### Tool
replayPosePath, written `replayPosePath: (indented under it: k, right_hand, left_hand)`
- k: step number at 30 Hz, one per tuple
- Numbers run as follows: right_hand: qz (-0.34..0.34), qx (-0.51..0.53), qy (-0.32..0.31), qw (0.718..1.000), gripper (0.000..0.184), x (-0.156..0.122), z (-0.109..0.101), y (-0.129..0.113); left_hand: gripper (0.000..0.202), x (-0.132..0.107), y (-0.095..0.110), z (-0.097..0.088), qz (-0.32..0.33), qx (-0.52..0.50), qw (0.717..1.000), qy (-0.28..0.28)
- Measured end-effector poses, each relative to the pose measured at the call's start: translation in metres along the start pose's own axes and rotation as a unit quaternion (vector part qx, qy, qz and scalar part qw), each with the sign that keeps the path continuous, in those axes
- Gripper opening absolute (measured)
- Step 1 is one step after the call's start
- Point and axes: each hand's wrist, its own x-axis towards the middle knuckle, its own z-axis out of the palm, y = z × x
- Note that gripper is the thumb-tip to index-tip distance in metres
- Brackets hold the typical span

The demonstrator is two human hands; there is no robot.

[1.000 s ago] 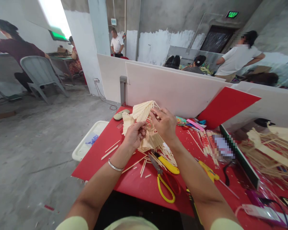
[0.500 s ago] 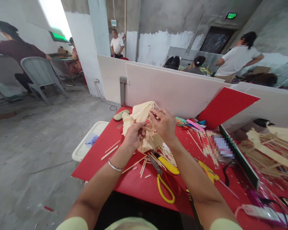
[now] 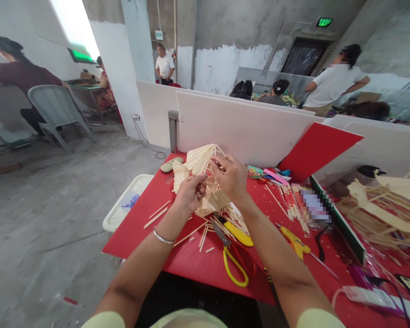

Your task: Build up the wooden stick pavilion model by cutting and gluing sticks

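A small model built of thin wooden sticks (image 3: 195,157), with a slanted roof-like panel, stands on the red tabletop (image 3: 133,230). My left hand (image 3: 190,195), a silver bangle at its wrist, pinches the model's near edge between thumb and forefinger. At the model's right side my right hand (image 3: 233,176) is closed, thumb against forefinger; whatever lies in that pinch is too small to make out. Below the hands are loose wooden sticks (image 3: 203,238), scissors (image 3: 227,248) with one yellow and one red handle loop, and a yellow-handled tool (image 3: 238,233). Fingers cover part of the model.
A yellow glue gun (image 3: 295,241) lies right of my right forearm, near bundled sticks (image 3: 295,205). A larger wooden stick structure (image 3: 382,207) stands beyond a dark green divider (image 3: 338,223). White panels (image 3: 239,123) border the table's back. Several people are farther off.
The whole view has shifted slightly, moving the scene a little to the left. Both hands stay at the stick model with almost the same pinching pose.
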Motion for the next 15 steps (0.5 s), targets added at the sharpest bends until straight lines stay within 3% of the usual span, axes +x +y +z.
replayPosePath:
  k: [9,15]
  right_hand:
    - [0.003,0.008,-0.008,1.0,0.028,0.0,-0.004,-0.003]
    - [0.048,0.107,-0.006,0.993,0.033,-0.029,-0.028,-0.007]
  left_hand:
    - [0.03,0.0,0.0,-0.001,0.005,-0.004,1.0,-0.007]
    - [0.029,-0.033,-0.013,-0.009,-0.032,0.018,0.999,-0.04]
